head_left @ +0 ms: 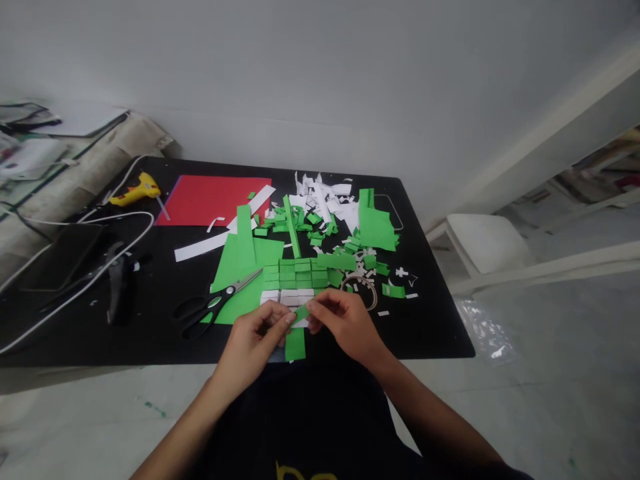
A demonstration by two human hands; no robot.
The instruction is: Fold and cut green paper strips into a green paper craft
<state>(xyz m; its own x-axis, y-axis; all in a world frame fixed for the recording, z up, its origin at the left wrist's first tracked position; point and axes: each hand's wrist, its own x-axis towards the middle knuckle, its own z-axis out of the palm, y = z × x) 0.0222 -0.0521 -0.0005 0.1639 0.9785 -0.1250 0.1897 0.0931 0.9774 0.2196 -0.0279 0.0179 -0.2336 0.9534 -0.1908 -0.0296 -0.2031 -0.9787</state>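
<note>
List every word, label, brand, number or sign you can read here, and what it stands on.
No text can be read for certain.
Dark shirt: yellow lettering, cut off by the picture's bottom edge, unreadable.
Yellow glue gun: any marking is too small and blurred to read.
Held green strip and red sheet: no lettering visible.

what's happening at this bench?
A person is pinching a small green paper piece between the fingertips of the left hand and right hand. Just beyond the hands, green paper blocks and white ones sit in neat rows on the black table. Scissors lie to the left, partly over a green sheet; loose scraps are piled farther back.
</note>
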